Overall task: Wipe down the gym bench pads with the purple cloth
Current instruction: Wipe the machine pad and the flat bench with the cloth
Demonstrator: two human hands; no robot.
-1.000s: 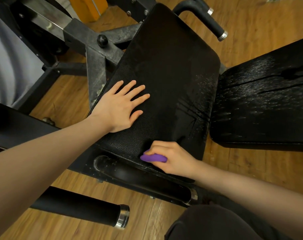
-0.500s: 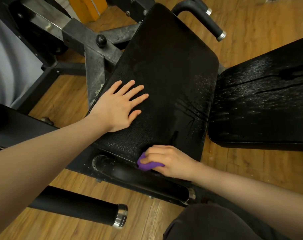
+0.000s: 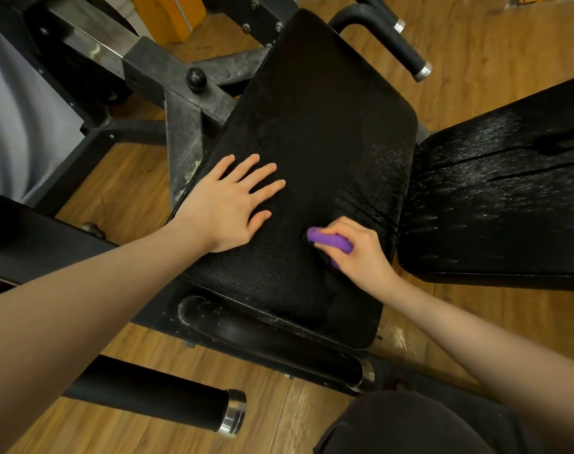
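In the head view, the left hand (image 3: 228, 204) is lying flat on the near seat pad (image 3: 312, 126), fingers straight and spread, palm resting near the pad's left edge. The right hand (image 3: 357, 250) is curling its fingers around the bunched purple cloth (image 3: 328, 241) and pressing it onto the same pad, just right of the left hand's thumb and toward the pad's right side. Only a small roll of the cloth is showing beyond the knuckles. Fine pale droplets and streaks are lying on the pad's right portion, above the cloth. A second black pad (image 3: 508, 198), also speckled with droplets, is sitting just beside the first on the right, a narrow gap between them. A grey metal frame (image 3: 180, 136) with a black knob (image 3: 196, 78) is standing to the left of the seat pad. Black padded bars with chrome end caps are showing at the lower left (image 3: 154, 401) and the upper right (image 3: 407, 50). Wooden floor (image 3: 475, 44) is lying beneath everything.
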